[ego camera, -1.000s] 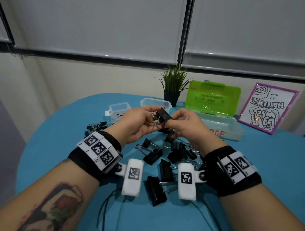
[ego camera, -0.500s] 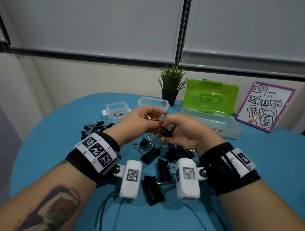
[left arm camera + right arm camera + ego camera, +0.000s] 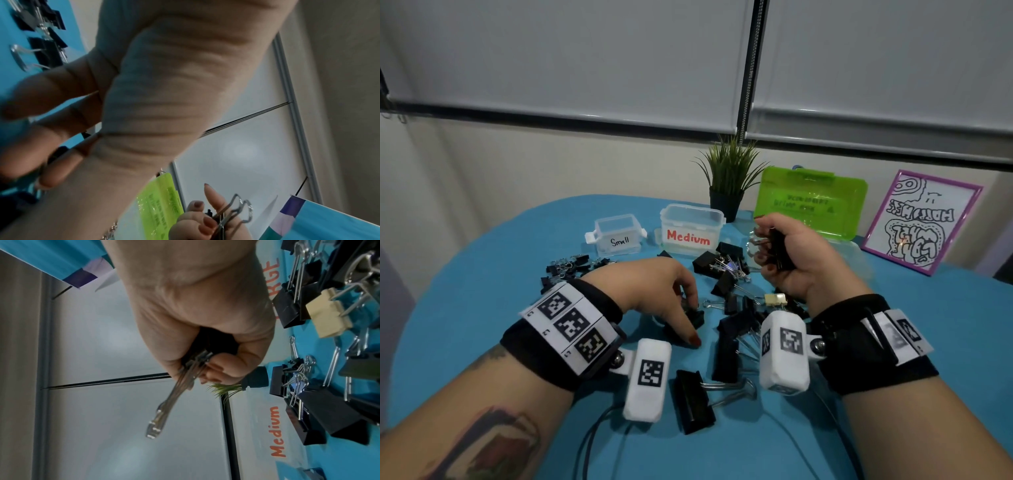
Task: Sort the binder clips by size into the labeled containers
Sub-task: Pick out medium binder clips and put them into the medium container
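My right hand (image 3: 770, 250) is raised above the table's right middle and grips black binder clips (image 3: 779, 246); their silver wire handles (image 3: 176, 392) stick out past my curled fingers. My left hand (image 3: 690, 318) is down on the blue table, fingers and thumb curled on either side of a black binder clip (image 3: 698, 317). More black clips (image 3: 732, 308) lie scattered between my hands. At the back stand the clear "Small" box (image 3: 619, 236), the clear "Medium" box (image 3: 691, 229) and the box with the open green lid (image 3: 811, 202).
A heap of tiny black clips (image 3: 571, 267) lies left of my left wrist. A cream clip (image 3: 775, 299) and a big black clip (image 3: 693, 404) lie near my wrists. A potted plant (image 3: 729, 178) and a framed drawing (image 3: 921, 222) stand at the back.
My hands have parted. The left hand dropped from the raised clip to a clip on the table; the right hand kept its clips and moved right and back.
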